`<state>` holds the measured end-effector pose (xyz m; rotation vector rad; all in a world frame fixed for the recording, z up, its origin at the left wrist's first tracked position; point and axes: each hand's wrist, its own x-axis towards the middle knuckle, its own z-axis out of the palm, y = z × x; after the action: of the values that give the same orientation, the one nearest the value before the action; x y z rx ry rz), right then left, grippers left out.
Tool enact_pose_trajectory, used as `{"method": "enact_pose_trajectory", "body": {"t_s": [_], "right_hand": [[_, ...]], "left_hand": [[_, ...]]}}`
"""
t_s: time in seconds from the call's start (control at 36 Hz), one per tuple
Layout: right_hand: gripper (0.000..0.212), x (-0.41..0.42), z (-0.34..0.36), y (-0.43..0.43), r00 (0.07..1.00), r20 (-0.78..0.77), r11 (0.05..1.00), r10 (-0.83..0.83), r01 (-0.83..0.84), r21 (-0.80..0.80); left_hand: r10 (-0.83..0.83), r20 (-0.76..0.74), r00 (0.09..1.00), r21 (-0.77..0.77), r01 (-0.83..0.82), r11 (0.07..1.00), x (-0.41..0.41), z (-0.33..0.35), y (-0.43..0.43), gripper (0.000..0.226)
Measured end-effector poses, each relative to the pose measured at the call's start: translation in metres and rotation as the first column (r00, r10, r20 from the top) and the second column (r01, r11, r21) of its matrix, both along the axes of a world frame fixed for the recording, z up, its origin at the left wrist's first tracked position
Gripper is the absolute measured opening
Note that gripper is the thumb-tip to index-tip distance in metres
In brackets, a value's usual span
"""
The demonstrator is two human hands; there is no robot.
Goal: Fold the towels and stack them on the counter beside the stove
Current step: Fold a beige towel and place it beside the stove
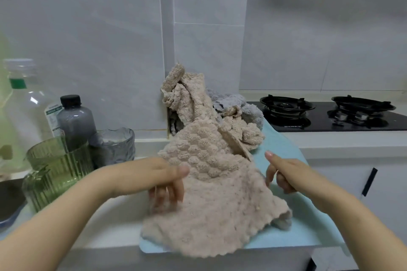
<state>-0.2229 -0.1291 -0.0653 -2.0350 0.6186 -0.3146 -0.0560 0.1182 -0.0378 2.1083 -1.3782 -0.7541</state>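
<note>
The beige towel (211,200) is stretched between the two hands, over a blue cloth (308,222) spread flat on the counter (114,222) and hanging over its front edge. The towel's lower hem sags onto that cloth near the front edge. Its upper part climbs back to a heap against the wall at the counter's rear, where more beige cloth is bunched up.

The left hand (154,176) grips the towel's left edge, thumb laid on top and fingers curled in front of the cloth, though they are blurred. The right hand (286,176) sits just at the towel's right edge, thumb sticking up and fingers curled in. I cannot tell whether it has cloth in its grasp.

A grey towel (237,103) lies crumpled behind the heap, right beside the stove (330,121), which takes up the counter's right end.

Toward the left end stand a green glass (55,171), a grey glass (114,147), a dark bottle (76,121) and a clear bottle (24,103).
</note>
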Motion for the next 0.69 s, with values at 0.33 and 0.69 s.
{"method": "enact_pose_trajectory", "body": {"t_s": [0.33,0.69], "right_hand": [[0.058,0.048,-0.027,-0.001,0.994,-0.023,0.978,-0.104,0.098,-0.185],[0.015,0.067,0.003,-0.012,0.885,0.343,0.916,-0.315,0.378,-0.135]], "left_hand": [[0.660,0.402,0.635,-0.522,-0.433,0.735,0.028,-0.075,-0.067,0.039],[0.668,-0.230,0.707,-0.370,-0.699,0.612,0.054,-0.042,-0.070,0.034]]}}
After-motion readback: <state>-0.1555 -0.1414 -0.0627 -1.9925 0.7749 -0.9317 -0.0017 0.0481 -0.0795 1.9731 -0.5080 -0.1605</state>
